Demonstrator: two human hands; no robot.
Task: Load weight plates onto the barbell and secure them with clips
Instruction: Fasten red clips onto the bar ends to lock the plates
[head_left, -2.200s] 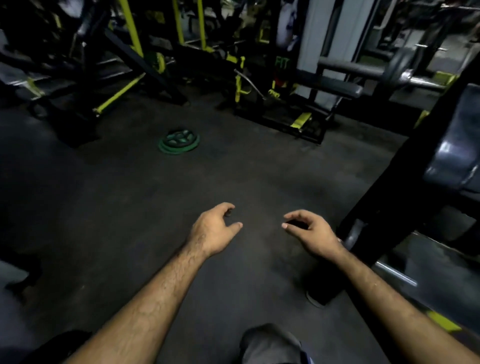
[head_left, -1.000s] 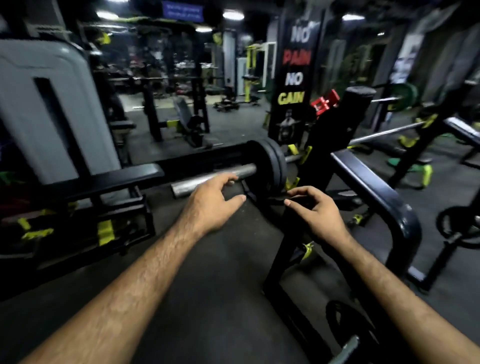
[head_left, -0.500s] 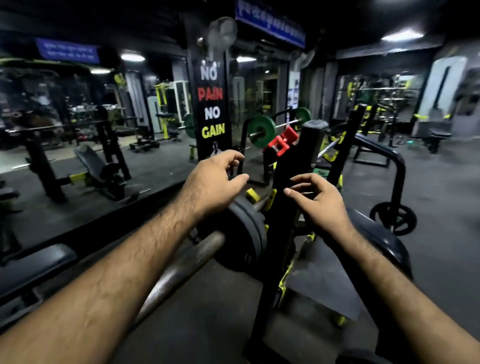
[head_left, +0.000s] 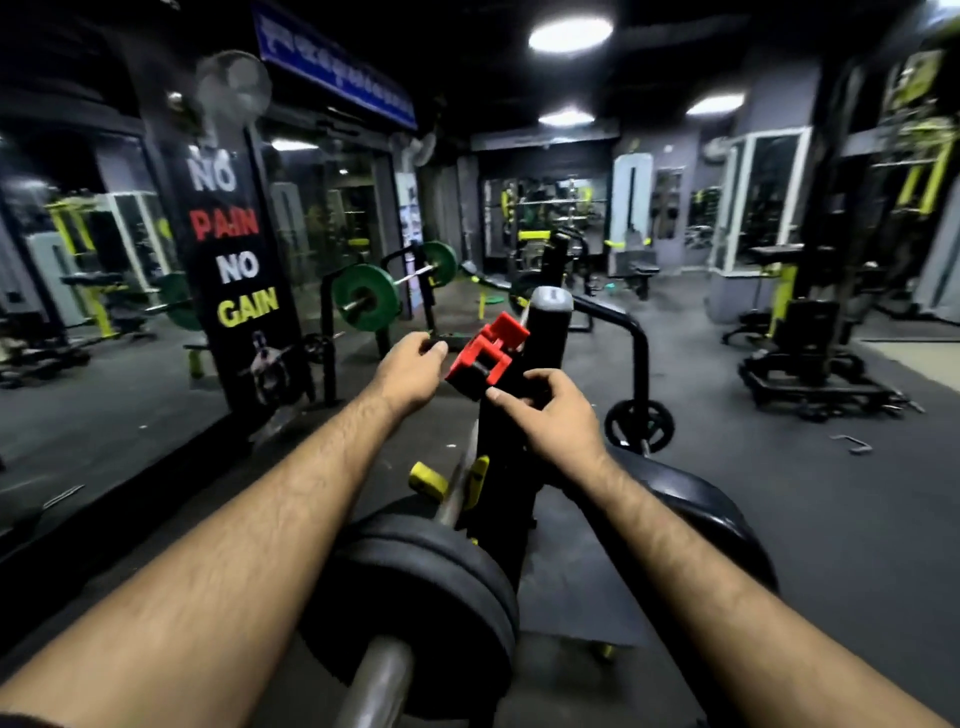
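Observation:
A red barbell clip (head_left: 485, 353) sits on the black rack upright (head_left: 550, 322) at chest height. My right hand (head_left: 558, 418) has thumb and fingers closed around the clip's lower dark end. My left hand (head_left: 410, 371) has its curled fingertips at the clip's left side; its grip is not clear. Below my arms the barbell rests in the rack, with two black weight plates (head_left: 431, 582) on its steel sleeve (head_left: 379, 680). The sleeve end outside the plates is bare.
A black "NO PAIN NO GAIN" pillar (head_left: 234, 270) stands at left. Behind the rack is another barbell with green plates (head_left: 366, 296). A black curved frame (head_left: 636, 343) and a small plate (head_left: 639, 426) stand at right. A padded bench edge (head_left: 696, 509) lies under my right forearm.
My view has swung up from the floor to the rack. Both hands have moved forward and up to the red clip, and the right hand has closed on it.

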